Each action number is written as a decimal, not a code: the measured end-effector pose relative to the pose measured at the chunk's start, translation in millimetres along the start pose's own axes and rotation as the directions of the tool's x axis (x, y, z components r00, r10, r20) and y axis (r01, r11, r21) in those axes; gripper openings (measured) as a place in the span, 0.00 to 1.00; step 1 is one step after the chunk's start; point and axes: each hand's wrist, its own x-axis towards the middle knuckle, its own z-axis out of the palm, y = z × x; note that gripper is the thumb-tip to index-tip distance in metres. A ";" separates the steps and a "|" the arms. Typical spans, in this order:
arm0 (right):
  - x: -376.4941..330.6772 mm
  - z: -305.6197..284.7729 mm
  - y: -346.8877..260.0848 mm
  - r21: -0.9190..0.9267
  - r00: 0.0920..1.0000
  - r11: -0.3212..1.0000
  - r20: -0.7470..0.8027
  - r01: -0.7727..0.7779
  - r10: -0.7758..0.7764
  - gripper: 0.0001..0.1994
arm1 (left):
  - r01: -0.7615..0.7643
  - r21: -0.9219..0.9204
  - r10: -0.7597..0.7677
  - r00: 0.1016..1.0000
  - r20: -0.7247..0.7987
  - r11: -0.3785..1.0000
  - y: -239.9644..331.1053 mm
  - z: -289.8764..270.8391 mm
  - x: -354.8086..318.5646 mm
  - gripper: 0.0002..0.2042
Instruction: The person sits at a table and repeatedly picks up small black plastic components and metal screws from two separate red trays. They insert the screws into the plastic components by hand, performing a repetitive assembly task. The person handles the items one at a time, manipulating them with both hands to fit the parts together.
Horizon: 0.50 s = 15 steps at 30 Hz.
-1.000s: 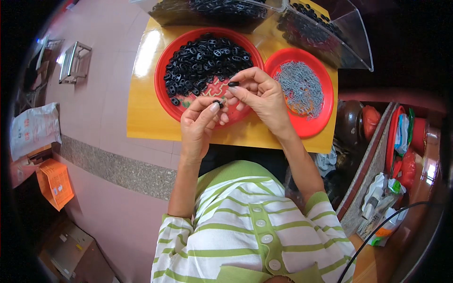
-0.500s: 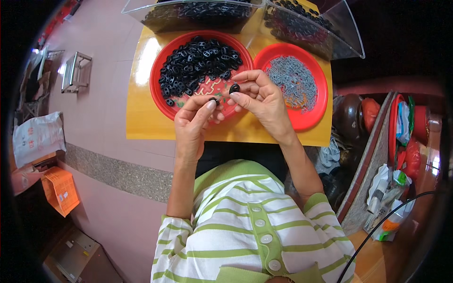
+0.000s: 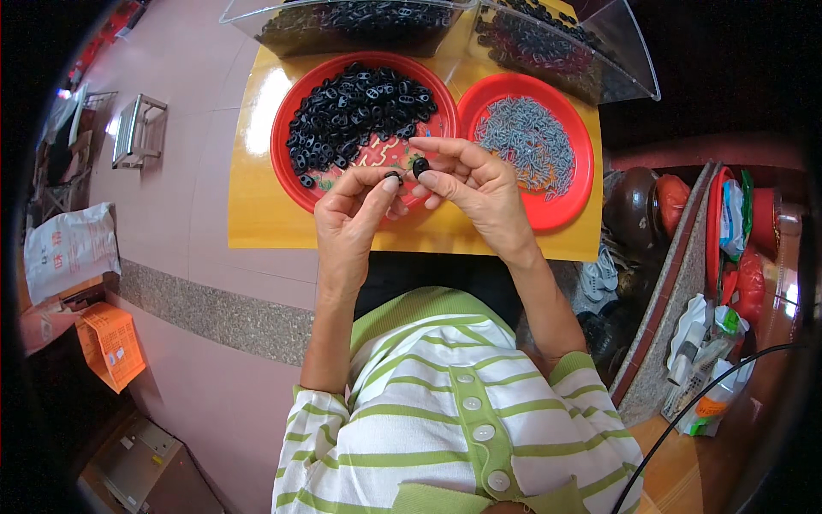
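My left hand (image 3: 349,218) pinches a small black plastic piece (image 3: 393,176) between thumb and forefinger, mostly covered by the fingertips. Close beside it, my right hand (image 3: 484,195) holds another small black oval piece (image 3: 420,166) against its thumb, the forefinger stretched out above. Both hands hover over the near edge of a red round tray (image 3: 282,176) with a heap of black oval pieces with holes (image 3: 364,111). To its right stands a smaller red plate (image 3: 585,163) of thin grey metal pins or screws (image 3: 527,141); which they are I cannot tell.
Two clear plastic bins stand at the table's far side, one bin (image 3: 360,30) behind the tray and another (image 3: 591,64) at the right, both with black pieces. The yellow tabletop (image 3: 274,227) ends just before my body. A metal stool (image 3: 137,133) is off to the left.
The two black pieces have come closer together: the left one shifted slightly right and up, the right one slightly left and down. My right forefinger is straighter.
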 end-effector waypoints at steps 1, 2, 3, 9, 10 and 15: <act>0.1 0.2 0.9 -0.016 1.000 1.000 0.001 0.007 -0.007 0.13 | 0.002 0.003 -0.002 1.000 -0.002 1.000 -0.4 -0.7 -0.2 0.05; 0.0 -0.1 1.3 -0.002 1.000 1.000 0.012 -0.003 0.003 0.12 | 0.004 0.006 -0.004 1.000 -0.005 1.000 -1.0 -1.7 -0.3 0.05; -0.1 -0.7 1.5 0.011 1.000 1.000 0.023 -0.013 0.013 0.12 | 0.005 0.009 -0.005 1.000 -0.007 1.000 -1.4 -2.4 -0.5 0.05; -0.4 -2.1 3.1 0.065 0.999 0.997 0.028 -0.036 0.034 0.12 | 0.014 0.019 -0.014 1.000 -0.011 1.000 2.2 2.1 -1.6 0.06; -0.5 -1.9 2.6 0.060 0.999 0.998 0.028 -0.037 0.035 0.12 | 0.017 0.032 -0.017 1.000 -0.014 0.999 2.7 2.7 -1.3 0.06; -1.0 -3.9 7.0 0.006 1.000 1.000 0.021 -0.023 0.023 0.12 | 0.037 0.070 -0.036 0.999 -0.018 0.997 4.2 2.8 -0.8 0.06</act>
